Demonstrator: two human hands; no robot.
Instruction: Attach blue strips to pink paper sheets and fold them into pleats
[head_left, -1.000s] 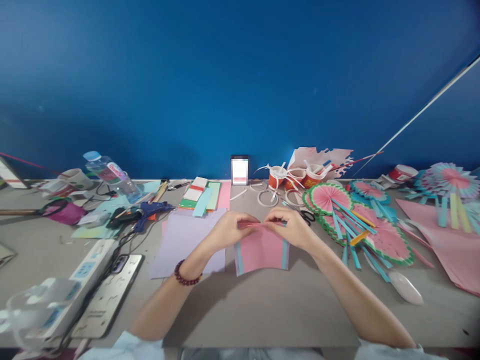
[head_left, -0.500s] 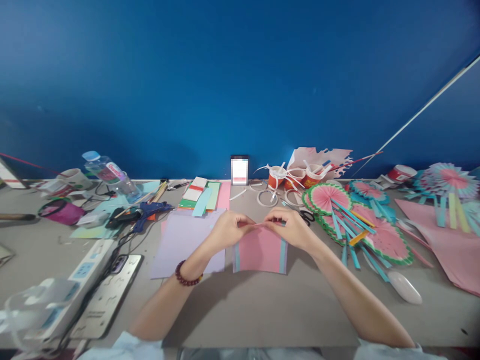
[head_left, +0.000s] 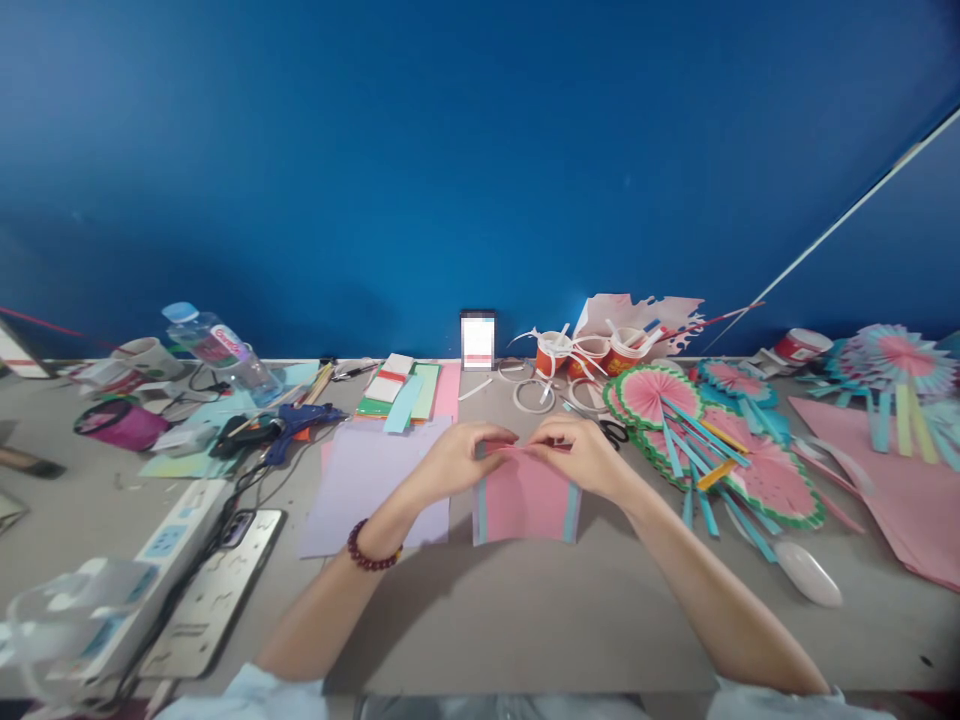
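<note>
The person's hands [head_left: 455,463] [head_left: 583,458] pinch pink paper [head_left: 525,505] by its far edge, a lilac sheet [head_left: 364,480] at nine o'clock, scissors [head_left: 618,437] at two, watermelon-patterned paper fans [head_left: 776,475] crowding three.

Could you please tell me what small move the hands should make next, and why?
Perhaps crease the pink sheet along its upper edge: the left hand and right hand both pinch it there, the lower part shows no pleats, and pleated fans lie to the right.
</note>
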